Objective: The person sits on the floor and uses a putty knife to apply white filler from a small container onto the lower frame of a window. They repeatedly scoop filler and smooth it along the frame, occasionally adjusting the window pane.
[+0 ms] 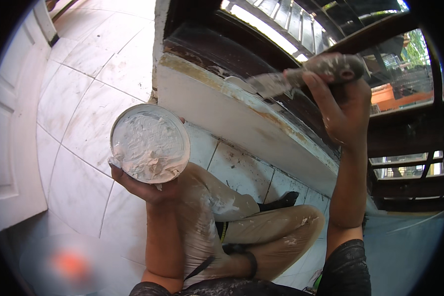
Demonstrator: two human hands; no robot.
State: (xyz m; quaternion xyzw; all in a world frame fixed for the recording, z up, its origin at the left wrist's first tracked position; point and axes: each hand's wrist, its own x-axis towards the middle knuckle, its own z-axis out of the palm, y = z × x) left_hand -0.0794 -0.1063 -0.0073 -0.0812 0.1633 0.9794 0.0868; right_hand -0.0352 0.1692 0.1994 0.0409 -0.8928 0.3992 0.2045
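Observation:
My left hand [150, 191] is closed around the underside of a round, pale lid-like dish [112, 144]. Soft white filler paste [148, 140] covers the inside of the dish, rough and heaped toward the near side. White smears show on my left fingertips. My right hand [348, 108] grips the dark, paste-stained handle of a putty knife [325, 70]. Its blade [270, 85] points left, at the window ledge [232, 91], close to a patch of white paste. Whether the blade touches the ledge I cannot tell.
Below the ledge runs a low white wall [251, 130]. Dark wooden window louvres [404, 143] rise at the right. A white panelled door [15, 123] stands at the left over marbled floor tiles [84, 138]. My folded, paste-smeared legs [276, 229] lie beneath my arms.

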